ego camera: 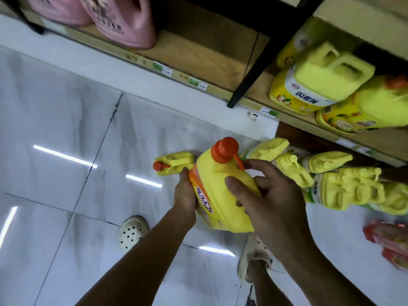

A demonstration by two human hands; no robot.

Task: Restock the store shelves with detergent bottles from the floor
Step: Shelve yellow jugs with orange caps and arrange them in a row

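Observation:
I hold a yellow detergent bottle [217, 173] with an orange pump cap above the floor, tilted. My left hand [185, 195] grips its labelled left side. My right hand [262, 195] curls round its handle side, thumb on the front. Another yellow bottle with an orange cap [174, 163] stands on the floor just behind. Several yellow jugs [335, 182] stand on the floor to the right, under the shelf. Yellow jugs [324, 80] fill the right part of the wooden shelf [198, 56].
Pink jugs [123, 21] stand on the shelf at upper left. A black shelf post [254, 69] divides the shelf bays. Red packets [390, 239] lie on the floor at far right. My feet in pale clogs [132, 233] stand on the white tiled floor [66, 129].

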